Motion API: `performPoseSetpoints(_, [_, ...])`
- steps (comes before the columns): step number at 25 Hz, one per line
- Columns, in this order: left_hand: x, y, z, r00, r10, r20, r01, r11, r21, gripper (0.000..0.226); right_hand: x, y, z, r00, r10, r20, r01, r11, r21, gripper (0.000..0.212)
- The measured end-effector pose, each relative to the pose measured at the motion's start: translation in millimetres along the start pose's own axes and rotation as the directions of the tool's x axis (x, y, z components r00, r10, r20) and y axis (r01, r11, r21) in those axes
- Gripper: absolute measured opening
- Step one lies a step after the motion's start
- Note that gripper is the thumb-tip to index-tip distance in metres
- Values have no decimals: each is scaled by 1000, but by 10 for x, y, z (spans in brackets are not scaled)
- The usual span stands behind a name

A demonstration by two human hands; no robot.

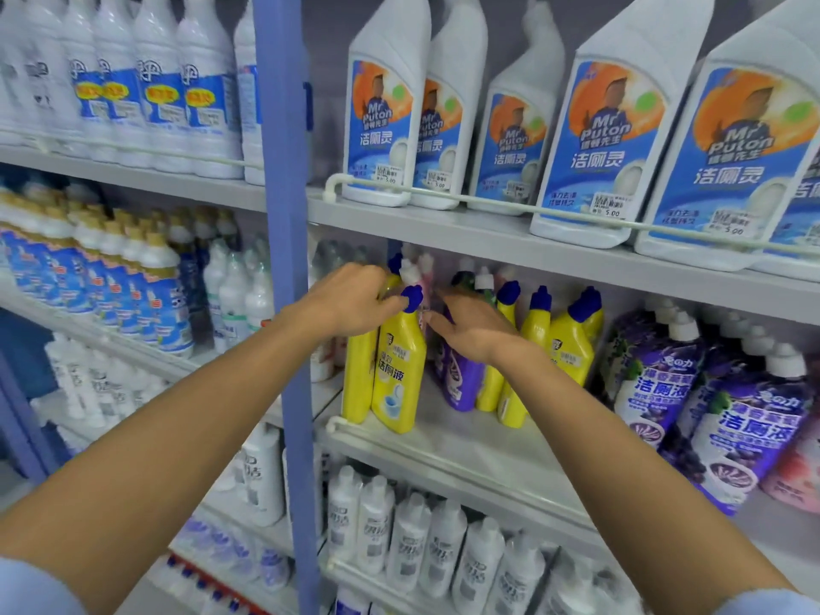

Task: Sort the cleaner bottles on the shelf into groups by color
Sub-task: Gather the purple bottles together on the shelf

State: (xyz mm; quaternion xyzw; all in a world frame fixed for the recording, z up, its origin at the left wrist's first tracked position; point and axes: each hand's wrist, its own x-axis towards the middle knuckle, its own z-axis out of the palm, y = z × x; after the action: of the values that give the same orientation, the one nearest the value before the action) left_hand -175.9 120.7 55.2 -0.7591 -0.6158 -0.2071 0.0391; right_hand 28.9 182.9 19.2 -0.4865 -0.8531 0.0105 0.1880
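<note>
Left hand (355, 299) grips the blue-capped yellow bottle (399, 370) by its neck; right hand (477, 328) on the purple bottle (459, 379) just beside it, grasp unclear.

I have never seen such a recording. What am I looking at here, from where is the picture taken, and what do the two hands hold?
There is no machine here: a person works with two bare hands. The single picture comes from a camera worn on the person's head. It looks forward and down, so both arms enter from the bottom edge. In front stands a shop shelf full of cleaner bottles. The left hand curls around the neck of a yellow bottle with a blue cap, at the left end of the middle board. The right hand lies on the top of a purple bottle just beside it. Whether that hand grips, the picture does not show. On the board above stand large white bottles with blue labels.
</note>
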Motion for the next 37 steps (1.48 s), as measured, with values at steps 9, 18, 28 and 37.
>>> performPoseSetpoints(9, [635,-91,143,992,-117,45,118,993,-31,42,599,225,-48,996,-17,-83,28,991,127,28])
performPoseSetpoints(18, [1126,-239,384,999,-10,-40,9,1000,-24,27,1366,341,158,992,27,-126,-9,990,144,37])
performPoseSetpoints(28, [1120,-308,444,995,-83,-53,63,949,-308,24,1372,264,288,966,93,-242,-52,984,168,35])
performPoseSetpoints(37, [1056,-375,372,997,-39,-61,22,965,-261,22,953,232,205,931,169,-325,-141,984,109,18])
